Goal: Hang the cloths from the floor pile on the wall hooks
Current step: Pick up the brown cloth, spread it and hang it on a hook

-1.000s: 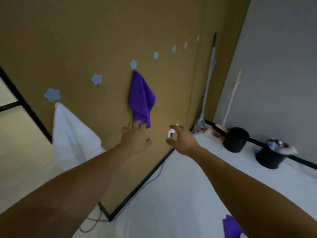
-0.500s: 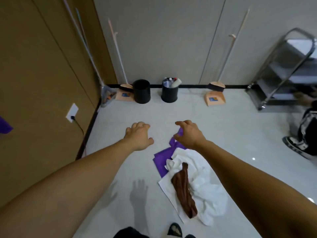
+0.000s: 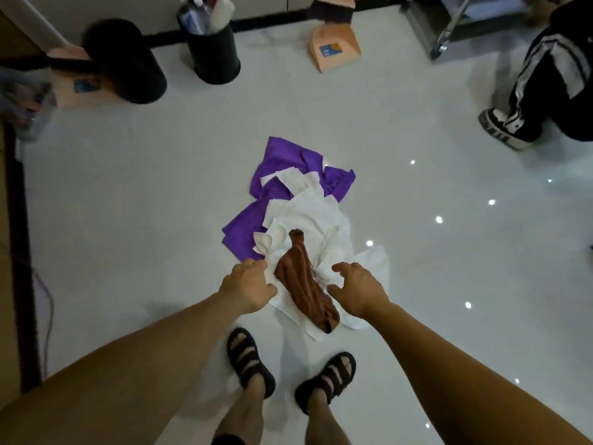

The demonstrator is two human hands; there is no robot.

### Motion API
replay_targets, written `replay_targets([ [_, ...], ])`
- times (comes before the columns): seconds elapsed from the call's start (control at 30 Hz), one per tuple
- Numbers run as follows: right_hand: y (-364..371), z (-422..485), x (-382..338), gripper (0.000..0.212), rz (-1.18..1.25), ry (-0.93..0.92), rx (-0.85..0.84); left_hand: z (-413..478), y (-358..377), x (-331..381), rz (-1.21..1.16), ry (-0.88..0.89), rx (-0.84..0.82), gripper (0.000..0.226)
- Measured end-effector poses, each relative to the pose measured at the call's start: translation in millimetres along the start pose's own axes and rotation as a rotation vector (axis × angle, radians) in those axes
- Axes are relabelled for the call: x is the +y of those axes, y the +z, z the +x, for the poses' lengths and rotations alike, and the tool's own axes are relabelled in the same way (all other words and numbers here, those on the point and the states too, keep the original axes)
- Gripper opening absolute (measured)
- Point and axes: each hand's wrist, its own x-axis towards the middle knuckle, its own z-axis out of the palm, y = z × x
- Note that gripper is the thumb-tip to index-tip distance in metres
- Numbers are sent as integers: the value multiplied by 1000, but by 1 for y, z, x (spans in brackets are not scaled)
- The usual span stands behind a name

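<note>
A pile of cloths lies on the pale floor in front of my feet. A brown cloth [image 3: 303, 284] lies bunched on top of white cloths [image 3: 308, 216], and purple cloths [image 3: 282, 162] spread out beneath them at the far side. My left hand [image 3: 248, 287] hovers over the pile's left edge with loosely curled fingers and holds nothing. My right hand [image 3: 357, 289] reaches in from the right, fingers spread and bent, just beside the brown cloth. The wall hooks are out of view.
Two black bins [image 3: 213, 49] [image 3: 128, 65] and two peach dustpans [image 3: 333, 49] stand along the far wall. Another person's leg and shoe [image 3: 513, 123] are at the right. A metal step ladder [image 3: 449, 24] stands at the back right. My sandalled feet [image 3: 250, 361] are near the pile.
The view swung from the wall with the hung purple and white cloths down to the floor pile. Both hands dropped from the wall to just over the brown cloth.
</note>
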Motion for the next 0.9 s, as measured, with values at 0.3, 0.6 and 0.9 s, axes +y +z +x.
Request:
replay_targets([
  [0.3, 216, 151, 144, 35, 8, 208, -152, 159, 236, -48, -50, -106, -193, 61],
  [0.6, 341, 237, 206, 36, -161, 94, -170, 234, 349, -78, -119, -58, -210, 59],
  [0.9, 231, 173, 112, 17, 724, 238, 260, 172, 254, -23, -269, 159, -208, 61],
])
